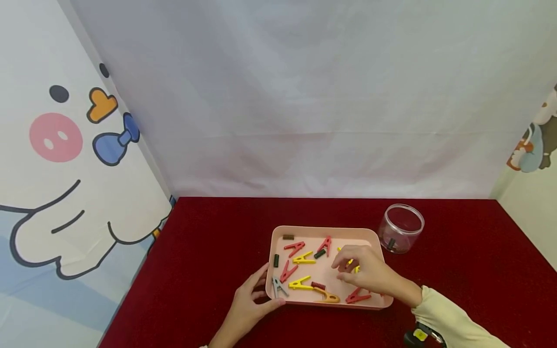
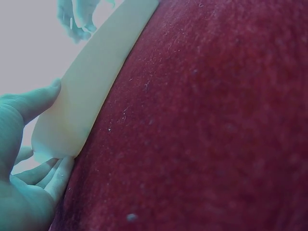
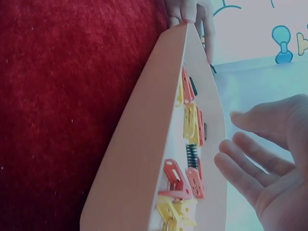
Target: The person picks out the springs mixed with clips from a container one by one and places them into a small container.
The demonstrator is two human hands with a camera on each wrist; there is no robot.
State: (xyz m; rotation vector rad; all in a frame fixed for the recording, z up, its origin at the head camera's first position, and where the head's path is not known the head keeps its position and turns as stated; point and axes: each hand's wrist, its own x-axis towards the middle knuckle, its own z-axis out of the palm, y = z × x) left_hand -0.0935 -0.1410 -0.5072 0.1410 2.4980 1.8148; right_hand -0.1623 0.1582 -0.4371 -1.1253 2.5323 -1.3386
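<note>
1 pink tray is resting on the red worktop, and we are seeing the left hand grasping its near left corner, the thumb lying at the near edge and the fingers curling round the left side. The right hand is hovering above the tray's right half, released, its thumb and fingers standing apart in the right wrist view. By the tray's far left corner a brown spring is lying; a dark green spring is lying along the left edge, and a grey clip is occupying the near left corner. Toward the near edge we are spotting a red spring just beside a yellow clip, and an orange clip is lying along that edge. A red clip is lying toward the near right corner. Yellow pieces are showing, partly hidden, beneath the right hand. Just beside the far right corner, a clear jar is standing, with a dark spring lying inside.
</note>
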